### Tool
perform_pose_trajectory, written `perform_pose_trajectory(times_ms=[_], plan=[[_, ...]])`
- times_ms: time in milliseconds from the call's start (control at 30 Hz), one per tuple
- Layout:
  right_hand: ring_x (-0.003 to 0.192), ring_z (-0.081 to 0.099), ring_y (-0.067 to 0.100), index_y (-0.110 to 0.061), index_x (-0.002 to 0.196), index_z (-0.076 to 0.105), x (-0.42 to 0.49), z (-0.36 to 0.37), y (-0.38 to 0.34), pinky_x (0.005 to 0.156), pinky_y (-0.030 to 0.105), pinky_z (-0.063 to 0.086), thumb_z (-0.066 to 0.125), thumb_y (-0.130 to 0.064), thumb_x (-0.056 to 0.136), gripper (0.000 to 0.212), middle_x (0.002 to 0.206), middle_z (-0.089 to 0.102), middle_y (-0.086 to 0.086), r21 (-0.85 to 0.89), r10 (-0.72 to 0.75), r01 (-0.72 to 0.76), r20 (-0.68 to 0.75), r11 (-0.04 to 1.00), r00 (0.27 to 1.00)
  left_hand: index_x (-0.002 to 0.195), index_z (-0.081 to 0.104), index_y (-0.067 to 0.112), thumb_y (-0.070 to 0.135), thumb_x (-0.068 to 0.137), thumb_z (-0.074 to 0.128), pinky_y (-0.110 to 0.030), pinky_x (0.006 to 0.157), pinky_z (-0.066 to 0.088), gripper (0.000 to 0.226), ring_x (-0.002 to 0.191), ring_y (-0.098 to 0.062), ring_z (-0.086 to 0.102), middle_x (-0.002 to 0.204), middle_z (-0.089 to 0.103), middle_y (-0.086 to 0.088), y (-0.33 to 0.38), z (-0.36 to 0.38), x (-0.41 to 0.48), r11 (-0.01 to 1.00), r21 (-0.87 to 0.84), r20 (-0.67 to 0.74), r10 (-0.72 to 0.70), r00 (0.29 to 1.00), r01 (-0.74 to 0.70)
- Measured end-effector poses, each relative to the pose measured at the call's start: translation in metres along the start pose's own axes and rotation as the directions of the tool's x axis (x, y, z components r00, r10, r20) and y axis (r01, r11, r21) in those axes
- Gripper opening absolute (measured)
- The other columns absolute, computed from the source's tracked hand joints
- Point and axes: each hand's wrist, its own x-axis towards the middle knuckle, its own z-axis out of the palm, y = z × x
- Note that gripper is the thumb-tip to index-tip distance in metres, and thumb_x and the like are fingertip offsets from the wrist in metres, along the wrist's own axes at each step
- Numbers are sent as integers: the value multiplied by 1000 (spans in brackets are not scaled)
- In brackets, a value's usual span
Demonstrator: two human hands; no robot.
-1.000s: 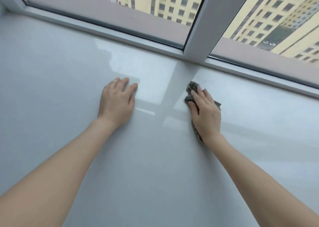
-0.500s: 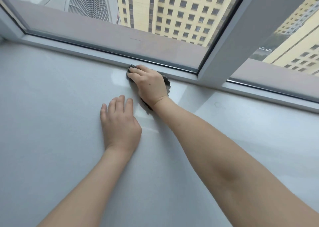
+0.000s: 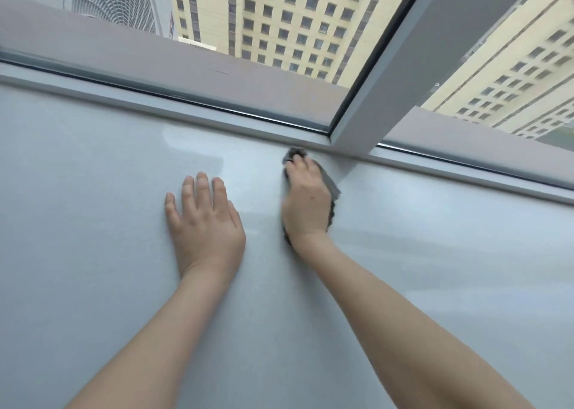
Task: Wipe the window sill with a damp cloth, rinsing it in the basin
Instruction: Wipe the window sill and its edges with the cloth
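We see two hands on one sill [image 3: 93, 284], left hand [image 3: 206, 222] flat, fingers spread, holding nothing, right hand [image 3: 306, 206] pressing one grey cloth [image 3: 329, 181] near the frame [image 3: 357, 128]

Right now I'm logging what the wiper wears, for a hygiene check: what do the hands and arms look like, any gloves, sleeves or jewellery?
Both the left hand and the right hand are bare: no gloves, rings, watch or bracelets show. Both forearms are uncovered as far as the picture's bottom edge, so no sleeve is visible. Fingernails look short and unpainted. A tiny dark spot marks the back of the right hand.
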Motion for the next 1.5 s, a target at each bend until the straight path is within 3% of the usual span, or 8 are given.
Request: perform_pose_trajectory(times_ms=[167,267,367,600,733,900,1067,1500], plan=[[106,64,29,-4,101,71,9,-16,20,93,32,48,57,0,79,26,110,69,11,123,-299,286,106,950,948,127,46,5,25,87,30,-52,107,16,48,131,-36,33,139,43,-19,-4,-1,-1,1000,-28,-31,1,1000,-2],[120,55,24,-7,112,67,-10,-76,132,103,33,40,50,4,82,37,124,62,8,-61,33,-31,37,998,999,128,44,4,25,87,28,-53,107,16,49,131,-36,31,139,41,-19,-2,-4,-1,1000,-25,-27,-11,1000,10],[131,43,24,-4,117,62,-19,-107,182,103,31,33,41,6,85,40,134,55,9,-170,457,-453,-17,875,889,127,43,2,24,87,28,-54,107,16,48,130,-38,31,139,41,-21,1,-5,0,1000,-4,-33,-14,999,14],[114,60,25,-8,104,70,-35,-65,91,96,27,42,48,-7,87,28,117,67,6,75,-193,183,164,980,967,129,42,4,28,87,24,-52,108,16,52,132,-36,30,141,39,-18,-1,-3,-2,1000,15,-23,-10,1000,11],[112,58,26,-6,105,67,-1,-84,119,86,29,44,42,1,82,35,115,66,6,-62,49,-40,155,997,987,128,43,4,29,86,24,-52,108,16,53,131,-36,31,141,40,-18,0,-5,-2,1000,6,-23,-8,1000,8],[110,62,22,-5,102,71,-62,-96,121,93,30,44,55,2,81,27,114,68,7,39,-202,198,187,979,961,128,44,5,29,86,24,-52,107,15,52,131,-35,31,140,41,-18,0,-7,-2,1000,-11,-16,-14,1000,13],[108,62,26,-4,103,70,-8,-81,102,86,20,36,50,-3,86,26,115,67,7,67,13,-27,200,997,980,129,43,5,27,89,28,-52,108,14,49,132,-35,30,142,39,-18,-1,-4,-2,1000,-20,-15,-3,1000,3],[122,51,27,-2,113,65,27,-41,80,101,22,32,40,-4,87,36,125,61,10,260,-403,329,328,908,854,125,48,8,29,85,28,-50,106,20,49,129,-34,35,138,44,-16,-5,-3,2,1000,23,-41,15,999,-14]])
